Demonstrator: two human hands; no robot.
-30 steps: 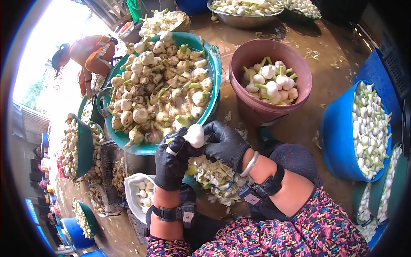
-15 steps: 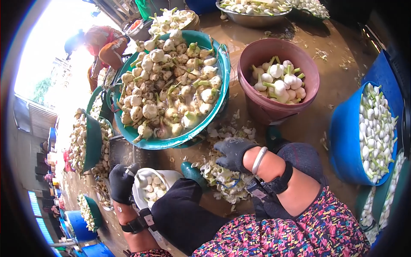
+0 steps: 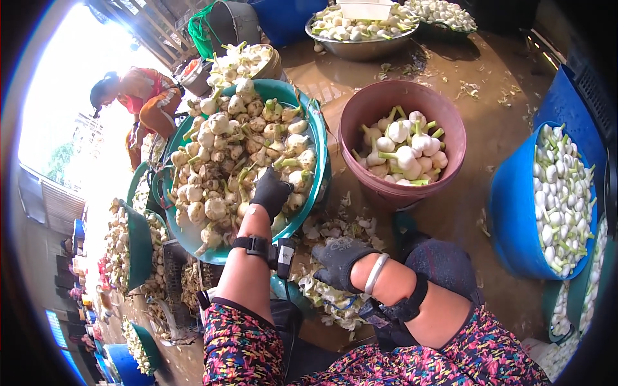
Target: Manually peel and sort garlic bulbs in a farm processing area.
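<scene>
1. Dozens of soiled garlic bulbs (image 3: 215, 207) are filling the teal tub (image 3: 321, 145); plenty seems left.
2. Fewer, whiter bulbs (image 3: 405, 159) are sitting in the pink pail (image 3: 399, 95), apparently done.
3. The gloved left hand (image 3: 272, 191) is resting among the tub's bulbs, its grip hidden from me.
4. The right hand (image 3: 341, 262) is hovering, half-curled, by garlic peelings (image 3: 335, 302); any hold I can't tell.
</scene>
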